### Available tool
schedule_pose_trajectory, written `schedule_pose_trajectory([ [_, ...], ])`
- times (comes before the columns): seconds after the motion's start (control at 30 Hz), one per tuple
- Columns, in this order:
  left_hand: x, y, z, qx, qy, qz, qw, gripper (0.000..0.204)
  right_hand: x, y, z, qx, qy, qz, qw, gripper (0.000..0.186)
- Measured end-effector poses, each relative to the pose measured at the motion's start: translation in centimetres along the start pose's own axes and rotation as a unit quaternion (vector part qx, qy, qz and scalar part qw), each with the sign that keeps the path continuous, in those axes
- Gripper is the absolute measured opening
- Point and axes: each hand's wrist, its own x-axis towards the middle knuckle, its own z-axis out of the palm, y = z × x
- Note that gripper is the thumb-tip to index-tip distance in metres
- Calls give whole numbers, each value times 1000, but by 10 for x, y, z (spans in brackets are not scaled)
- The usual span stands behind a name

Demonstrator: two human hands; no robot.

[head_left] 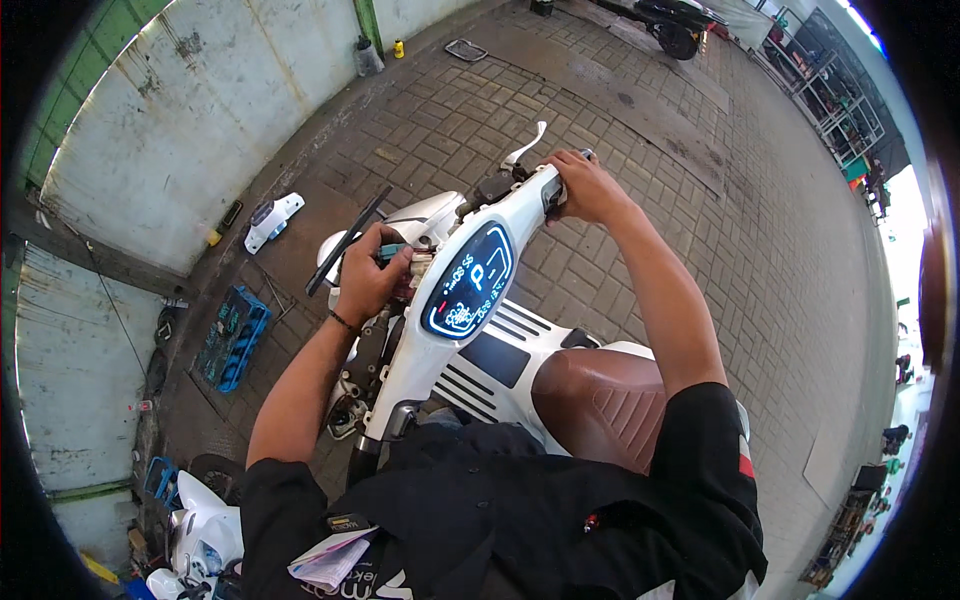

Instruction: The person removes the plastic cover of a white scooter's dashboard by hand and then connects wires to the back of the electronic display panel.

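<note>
A white electric scooter [425, 360] stands below me, its oval dashboard display [468, 285] lit up on the handlebar cover. My left hand [370, 275] is at the opened front side of that cover. Its fingers are closed on a small teal piece [393, 251], whose kind I cannot make out, beside exposed parts. My right hand [588, 190] is wrapped round the right end of the handlebar [550, 190], near the switch housing. The white brake lever [524, 147] sticks out just ahead of it. Brown padding covers the seat [600, 400].
A white panel [272, 222] lies on the brick floor at the left, with a blue tool case [230, 340] nearer me. Another white scooter [207, 530] is at the lower left. A metal wall [170, 120] bounds the left side; a rack [825, 100] stands far right.
</note>
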Motion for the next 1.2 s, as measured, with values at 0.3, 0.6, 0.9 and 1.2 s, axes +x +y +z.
schedule_pose_trajectory([
  [0.3,1,-7,-2,28,-2,6,1000,27,1,0,1,1,3,4,1000,87],
  [0.6,1,-9,-1,1,-1,0,1000,29,0,-2,1,-7,-2,3,1000,88],
  [0.9,2,-18,0,17,13,8,1000,34,50,7,-24,-179,-28,-129,975,91],
  [1.2,2,-24,0,26,13,4,1000,39,62,40,0,-50,-44,-184,981,66],
])
